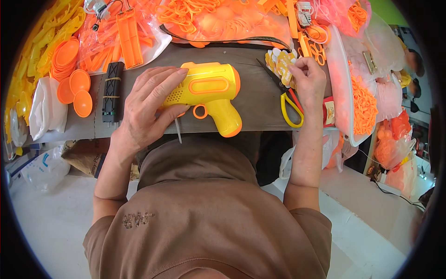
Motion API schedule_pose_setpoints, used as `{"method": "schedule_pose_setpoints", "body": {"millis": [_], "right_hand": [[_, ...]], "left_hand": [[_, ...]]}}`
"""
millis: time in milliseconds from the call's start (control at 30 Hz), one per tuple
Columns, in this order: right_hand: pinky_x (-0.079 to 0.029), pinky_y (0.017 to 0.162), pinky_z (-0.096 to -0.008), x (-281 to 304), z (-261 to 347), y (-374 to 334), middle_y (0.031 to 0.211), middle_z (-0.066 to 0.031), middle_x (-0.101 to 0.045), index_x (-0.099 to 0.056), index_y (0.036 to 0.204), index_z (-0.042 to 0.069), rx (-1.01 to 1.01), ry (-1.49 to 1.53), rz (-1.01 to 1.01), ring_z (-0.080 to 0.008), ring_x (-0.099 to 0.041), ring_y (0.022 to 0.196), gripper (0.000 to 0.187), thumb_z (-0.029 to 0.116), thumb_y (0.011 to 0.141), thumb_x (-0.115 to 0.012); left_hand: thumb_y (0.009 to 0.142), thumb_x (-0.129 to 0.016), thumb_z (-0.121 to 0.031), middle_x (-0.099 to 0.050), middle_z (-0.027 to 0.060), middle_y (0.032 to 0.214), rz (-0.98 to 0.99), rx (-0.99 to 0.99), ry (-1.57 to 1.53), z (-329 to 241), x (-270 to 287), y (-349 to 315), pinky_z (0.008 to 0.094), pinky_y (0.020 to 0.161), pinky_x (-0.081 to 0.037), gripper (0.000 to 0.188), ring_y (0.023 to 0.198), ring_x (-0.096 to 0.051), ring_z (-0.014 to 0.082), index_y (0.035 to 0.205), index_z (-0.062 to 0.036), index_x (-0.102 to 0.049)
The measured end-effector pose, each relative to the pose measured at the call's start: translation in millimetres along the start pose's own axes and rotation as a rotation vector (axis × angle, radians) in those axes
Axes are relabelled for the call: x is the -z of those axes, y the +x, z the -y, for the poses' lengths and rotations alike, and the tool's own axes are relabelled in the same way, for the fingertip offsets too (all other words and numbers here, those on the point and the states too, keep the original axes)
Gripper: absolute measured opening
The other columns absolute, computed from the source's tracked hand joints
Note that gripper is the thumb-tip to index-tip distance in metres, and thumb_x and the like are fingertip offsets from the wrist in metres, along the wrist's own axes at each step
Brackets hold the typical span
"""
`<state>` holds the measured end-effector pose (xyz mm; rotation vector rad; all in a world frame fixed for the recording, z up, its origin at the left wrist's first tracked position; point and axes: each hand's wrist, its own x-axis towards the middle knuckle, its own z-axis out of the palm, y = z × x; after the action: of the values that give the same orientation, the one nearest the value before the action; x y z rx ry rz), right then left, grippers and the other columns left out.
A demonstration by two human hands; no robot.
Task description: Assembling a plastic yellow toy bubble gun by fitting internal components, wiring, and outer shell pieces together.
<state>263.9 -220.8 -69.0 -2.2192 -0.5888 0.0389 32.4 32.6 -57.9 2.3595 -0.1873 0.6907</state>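
My left hand (151, 97) grips the front end of a yellow toy gun (209, 81) with orange trim. The gun lies on its side at the table edge, its handle toward me and an orange trigger ring below its body. A thin pale strip (178, 130) hangs beneath that hand. My right hand (307, 81) has thumb and forefinger pinched at a stack of yellow and white card tags (282, 65). Whether one tag is lifted off is hard to make out. Scissors (289, 100) with yellow and red handles lie partly under my right wrist.
Orange discs (82, 103), a dark banded bundle (112, 90) and a white bag (49, 107) are at left. Bags of orange parts (227, 23) line the back. A white-rimmed tray (341, 88) of orange pieces stands at right. A red-labelled container (329, 112) sits beside my right forearm.
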Motion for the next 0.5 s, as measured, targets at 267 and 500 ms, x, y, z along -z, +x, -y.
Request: {"method": "schedule_pose_setpoints", "body": {"millis": [267,500], "right_hand": [[-0.036,0.048,-0.0177,12.8,67.5,-5.7,0.072,-0.0022,-0.059,-0.062,0.096,-0.003,-0.103,0.613,0.172,-0.0044,-0.047,0.056,0.014,0.000,0.083,-0.062],[-0.047,0.053,-0.0185,-18.4,136.6,-46.8,0.077,-0.0025,-0.061,-0.062,0.100,-0.002,0.130,0.658,0.217,-0.0057,-0.056,0.061,0.014,0.000,0.086,-0.060]], "left_hand": [[0.076,-0.071,-0.004,-0.063,0.0122,0.099,-0.139,0.243,-0.342,-32.9,7.2,24.4,0.0279,0.070,-0.050,0.047,0.079,-0.062,0.0165,0.120,0.0021,-0.055],[0.086,-0.061,-0.001,-0.063,0.0066,0.087,-0.025,0.528,-0.784,-54.1,-11.0,47.2,0.0197,0.064,-0.047,0.043,0.075,-0.059,0.0089,0.125,0.0052,-0.046]]}}
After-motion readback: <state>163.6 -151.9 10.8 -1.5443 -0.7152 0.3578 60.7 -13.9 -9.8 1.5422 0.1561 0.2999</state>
